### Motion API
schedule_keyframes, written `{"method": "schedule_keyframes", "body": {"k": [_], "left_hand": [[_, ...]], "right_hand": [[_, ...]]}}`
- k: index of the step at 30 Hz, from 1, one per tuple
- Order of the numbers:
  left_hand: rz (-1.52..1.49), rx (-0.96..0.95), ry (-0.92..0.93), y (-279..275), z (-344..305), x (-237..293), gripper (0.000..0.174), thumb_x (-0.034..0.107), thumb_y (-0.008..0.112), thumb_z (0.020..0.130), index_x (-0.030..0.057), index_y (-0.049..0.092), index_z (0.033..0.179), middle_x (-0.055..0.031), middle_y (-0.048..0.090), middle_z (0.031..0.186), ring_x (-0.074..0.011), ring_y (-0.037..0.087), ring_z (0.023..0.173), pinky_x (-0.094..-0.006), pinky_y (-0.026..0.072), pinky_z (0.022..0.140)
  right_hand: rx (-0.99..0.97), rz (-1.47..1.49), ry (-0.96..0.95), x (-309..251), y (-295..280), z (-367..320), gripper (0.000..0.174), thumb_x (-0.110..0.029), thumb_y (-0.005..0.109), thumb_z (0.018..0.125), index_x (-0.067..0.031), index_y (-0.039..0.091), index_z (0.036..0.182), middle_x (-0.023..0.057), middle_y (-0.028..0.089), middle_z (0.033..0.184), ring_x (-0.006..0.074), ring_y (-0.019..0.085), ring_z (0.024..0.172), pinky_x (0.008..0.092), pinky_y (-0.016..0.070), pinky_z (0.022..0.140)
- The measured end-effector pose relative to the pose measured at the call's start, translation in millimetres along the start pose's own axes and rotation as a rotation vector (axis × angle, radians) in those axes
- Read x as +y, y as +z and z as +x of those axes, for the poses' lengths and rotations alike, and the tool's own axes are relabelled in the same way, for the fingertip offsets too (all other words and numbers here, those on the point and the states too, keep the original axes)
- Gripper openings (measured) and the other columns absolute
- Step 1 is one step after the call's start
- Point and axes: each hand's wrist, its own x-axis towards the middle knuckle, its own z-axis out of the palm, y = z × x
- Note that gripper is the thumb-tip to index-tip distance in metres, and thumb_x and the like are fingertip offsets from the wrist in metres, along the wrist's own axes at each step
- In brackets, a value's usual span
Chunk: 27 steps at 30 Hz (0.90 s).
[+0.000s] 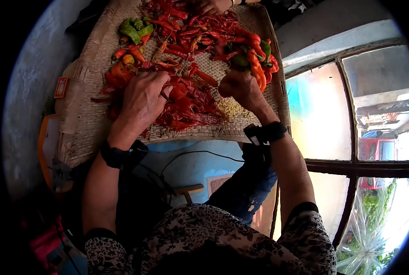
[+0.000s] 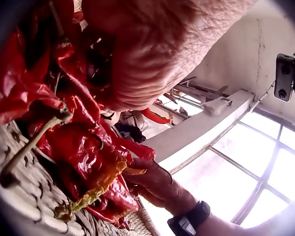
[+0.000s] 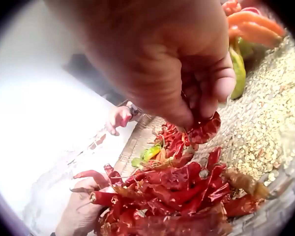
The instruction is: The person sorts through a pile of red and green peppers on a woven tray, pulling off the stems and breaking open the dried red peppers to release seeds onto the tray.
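Dried red chilies (image 1: pixel 186 107) lie heaped on a woven tray (image 1: pixel 87 103). The left hand (image 1: pixel 145 98) is over the heap's left side, a dark red piece at its fingertips; in the left wrist view its palm (image 2: pixel 162 54) is close above the chilies (image 2: pixel 73 142). Near the heap's right side, the right hand (image 1: pixel 243 91) has its fingers curled. In the right wrist view this hand (image 3: pixel 162 64) pinches a dried red chili piece (image 3: pixel 205 130) between thumb and fingers. Pale seeds (image 3: pixel 265 118) are spread beneath and beside it.
Fresh red peppers (image 1: pixel 257 68) lie at the tray's right, green peppers (image 1: pixel 133 30) at its upper left. Another person's hand (image 1: pixel 213 6) reaches over the far edge. A paned window (image 1: pixel 353 114) stands on the right. A cable (image 1: pixel 200 152) hangs below the tray.
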Motion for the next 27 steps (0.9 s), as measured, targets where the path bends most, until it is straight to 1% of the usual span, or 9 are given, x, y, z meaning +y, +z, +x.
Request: {"method": "schedule_keyframes", "body": {"k": [3, 7, 8, 10, 13, 15, 16, 21, 27], "left_hand": [[0.071, 0.013, 0.043, 2.0, 0.2, -2.4, 0.015, 0.007, 0.066, 0.083, 0.0012, 0.058, 0.095, -0.0148, 0.062, 0.089, -0.0331, 0.058, 0.083, -0.0448, 0.0473, 0.073], [0.072, -0.014, 0.036, 1.5, -1.5, -2.3, 0.014, 0.006, 0.063, 0.085, -0.0009, 0.058, 0.097, -0.0165, 0.061, 0.089, -0.0335, 0.058, 0.083, -0.0437, 0.0467, 0.073], [0.064, -0.011, 0.039, 1.6, -1.1, -2.9, 0.014, 0.006, 0.062, 0.085, -0.0011, 0.058, 0.097, -0.0165, 0.061, 0.089, -0.0333, 0.057, 0.083, -0.0438, 0.0467, 0.073], [0.082, -0.015, 0.048, 1.2, -0.8, -2.2, 0.014, 0.006, 0.062, 0.086, -0.0011, 0.058, 0.097, -0.0165, 0.061, 0.09, -0.0334, 0.057, 0.083, -0.044, 0.0465, 0.073], [0.11, -0.022, 0.058, 2.7, -2.1, -3.3, 0.014, 0.006, 0.062, 0.086, -0.0011, 0.058, 0.098, -0.0165, 0.062, 0.09, -0.0333, 0.057, 0.084, -0.0444, 0.0464, 0.074], [0.122, -0.021, 0.067, 4.7, -3.8, -4.4, 0.014, 0.006, 0.061, 0.086, -0.001, 0.059, 0.099, -0.0164, 0.062, 0.09, -0.0332, 0.057, 0.085, -0.0446, 0.0464, 0.075], [0.124, -0.028, 0.055, 5.8, -4.7, -5.5, 0.015, 0.006, 0.061, 0.086, -0.0008, 0.059, 0.099, -0.0163, 0.062, 0.091, -0.0331, 0.057, 0.086, -0.0445, 0.0464, 0.075], [0.159, -0.079, 0.014, 5.3, -4.7, -5.4, 0.015, 0.007, 0.062, 0.087, -0.0002, 0.06, 0.1, -0.016, 0.062, 0.093, -0.033, 0.057, 0.087, -0.0442, 0.0467, 0.076], [0.119, -0.064, 0.014, 2.4, -3.7, -3.6, 0.012, 0.006, 0.061, 0.087, 0.0003, 0.059, 0.097, -0.0147, 0.061, 0.09, -0.0325, 0.056, 0.086, -0.0446, 0.0456, 0.075]], "right_hand": [[0.047, 0.032, 0.058, -18.6, -18.1, 17.4, 0.015, -0.015, 0.066, 0.087, 0.0001, 0.067, 0.09, 0.0087, 0.069, 0.079, 0.0137, 0.065, 0.066, 0.0304, 0.0528, 0.061], [0.382, 0.679, 0.086, -17.2, -25.1, 40.6, 0.034, -0.022, 0.063, 0.091, 0.0024, 0.061, 0.115, 0.0087, 0.067, 0.084, 0.0132, 0.064, 0.073, 0.0263, 0.0518, 0.059], [0.387, 0.68, 0.084, -12.4, -21.0, 43.9, 0.034, -0.022, 0.063, 0.091, 0.0024, 0.061, 0.115, 0.0087, 0.067, 0.084, 0.0132, 0.064, 0.073, 0.0263, 0.0518, 0.059], [0.537, 0.621, 0.055, -0.6, -7.7, 48.5, 0.041, -0.025, 0.06, 0.093, 0.0026, 0.055, 0.124, 0.0101, 0.067, 0.087, 0.0145, 0.064, 0.075, 0.027, 0.0523, 0.06], [0.197, 0.057, 0.035, 6.0, 16.3, 41.9, 0.044, -0.015, 0.061, 0.086, -0.0034, 0.053, 0.128, 0.0168, 0.066, 0.097, 0.0297, 0.066, 0.084, 0.0381, 0.0536, 0.07], [0.277, -0.242, -0.25, 6.8, 40.7, 40.4, 0.043, -0.007, 0.058, 0.082, -0.0071, 0.055, 0.125, 0.0197, 0.062, 0.104, 0.0368, 0.062, 0.094, 0.0434, 0.0516, 0.078], [0.197, -0.356, -0.21, 5.4, 43.7, 39.1, 0.045, -0.004, 0.057, 0.08, -0.0091, 0.055, 0.124, 0.0203, 0.058, 0.111, 0.0392, 0.059, 0.099, 0.046, 0.0506, 0.08], [0.189, -0.497, -0.149, 3.5, 58.3, 53.8, 0.031, -0.003, 0.052, 0.084, -0.0086, 0.059, 0.114, 0.019, 0.056, 0.104, 0.04, 0.059, 0.095, 0.0471, 0.0492, 0.077], [0.216, -0.601, -0.108, -2.3, 54.0, 48.0, 0.015, -0.011, 0.059, 0.084, -0.0055, 0.063, 0.097, 0.0159, 0.061, 0.098, 0.037, 0.063, 0.086, 0.0454, 0.051, 0.07]]}}
